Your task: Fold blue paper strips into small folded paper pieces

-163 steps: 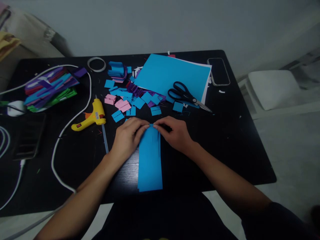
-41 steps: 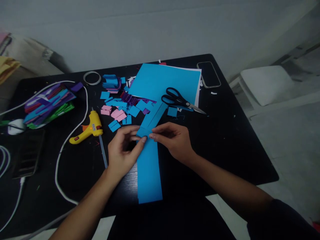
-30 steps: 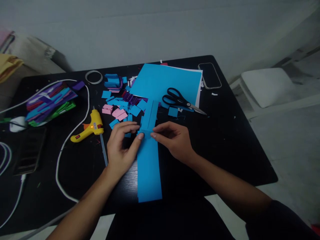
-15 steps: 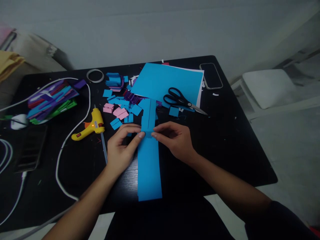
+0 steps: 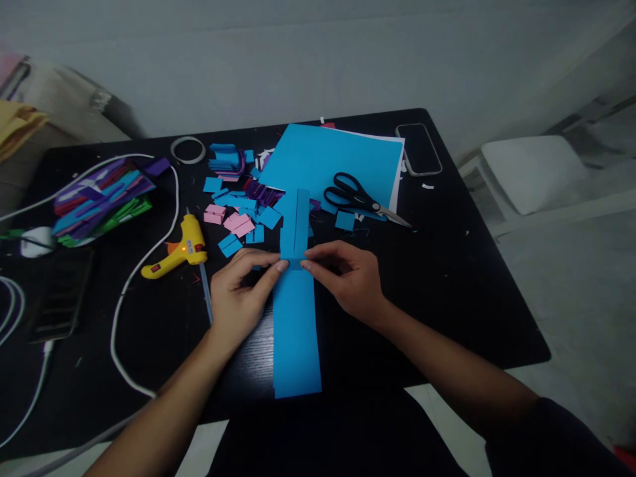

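Note:
A long blue paper strip (image 5: 297,331) stretches toward me over the front part of the black table. Above its far end a narrower blue folded strip (image 5: 295,222) stands up, with a lengthwise slit or crease. My left hand (image 5: 241,288) pinches the left edge of the folded strip between thumb and forefinger. On the opposite edge, my right hand (image 5: 350,278) pinches it the same way at the fold. Black-handled scissors (image 5: 360,199) lie beyond my right hand, on a larger blue sheet (image 5: 332,156). Small blue and pink paper pieces (image 5: 239,224) are scattered beyond my left hand.
A yellow glue gun (image 5: 179,252) with a lit light lies left of my left hand. White cable (image 5: 119,311) loops across the left side. Colored paper strips (image 5: 104,199), a tape roll (image 5: 187,150) and two phones (image 5: 420,149) rest on the table. A stool (image 5: 534,165) stands at right.
The upright part of the folded strip has tilted slightly at its top. Both hands keep their pinch in nearly the same place.

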Demonstrator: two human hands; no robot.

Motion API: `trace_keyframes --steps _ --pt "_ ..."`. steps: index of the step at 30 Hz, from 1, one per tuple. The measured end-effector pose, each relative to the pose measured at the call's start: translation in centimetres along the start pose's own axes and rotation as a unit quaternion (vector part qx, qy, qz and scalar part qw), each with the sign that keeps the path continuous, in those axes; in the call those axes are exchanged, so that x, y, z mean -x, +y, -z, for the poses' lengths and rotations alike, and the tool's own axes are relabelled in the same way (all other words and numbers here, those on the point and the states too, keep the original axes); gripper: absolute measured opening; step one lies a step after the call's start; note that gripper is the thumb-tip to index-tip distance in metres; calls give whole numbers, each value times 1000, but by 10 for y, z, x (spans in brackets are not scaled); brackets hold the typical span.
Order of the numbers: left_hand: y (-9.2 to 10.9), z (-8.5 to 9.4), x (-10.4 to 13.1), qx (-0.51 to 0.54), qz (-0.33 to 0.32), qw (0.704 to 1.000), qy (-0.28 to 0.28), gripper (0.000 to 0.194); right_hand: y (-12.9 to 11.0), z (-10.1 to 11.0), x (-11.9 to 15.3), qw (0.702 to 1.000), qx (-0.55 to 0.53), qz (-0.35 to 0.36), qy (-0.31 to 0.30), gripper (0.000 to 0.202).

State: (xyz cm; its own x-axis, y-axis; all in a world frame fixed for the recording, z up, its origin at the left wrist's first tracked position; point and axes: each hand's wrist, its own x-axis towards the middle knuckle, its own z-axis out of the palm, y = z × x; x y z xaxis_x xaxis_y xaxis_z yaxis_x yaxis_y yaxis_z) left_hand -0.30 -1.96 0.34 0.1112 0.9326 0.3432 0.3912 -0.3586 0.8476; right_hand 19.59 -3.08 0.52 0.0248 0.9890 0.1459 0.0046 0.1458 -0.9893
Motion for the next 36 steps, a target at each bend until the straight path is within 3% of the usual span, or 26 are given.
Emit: trace_keyframes --steps 6,10,13,20,36 --pt "4 0 -2 10 39 999 -18 3 -4 1 -7 987 -106 -123 0 20" --pt "5 3 -4 36 28 997 -55 13 3 6 -17 939 -237 -250 8 27" --pt "4 4 -5 50 21 995 -82 15 8 9 -23 907 -290 -305 19 30" --pt "7 0 -4 49 11 996 -69 14 7 8 -24 889 -307 -339 6 27" --pt "10 -3 -5 72 50 995 -49 10 8 5 -22 893 -285 -350 3 30"
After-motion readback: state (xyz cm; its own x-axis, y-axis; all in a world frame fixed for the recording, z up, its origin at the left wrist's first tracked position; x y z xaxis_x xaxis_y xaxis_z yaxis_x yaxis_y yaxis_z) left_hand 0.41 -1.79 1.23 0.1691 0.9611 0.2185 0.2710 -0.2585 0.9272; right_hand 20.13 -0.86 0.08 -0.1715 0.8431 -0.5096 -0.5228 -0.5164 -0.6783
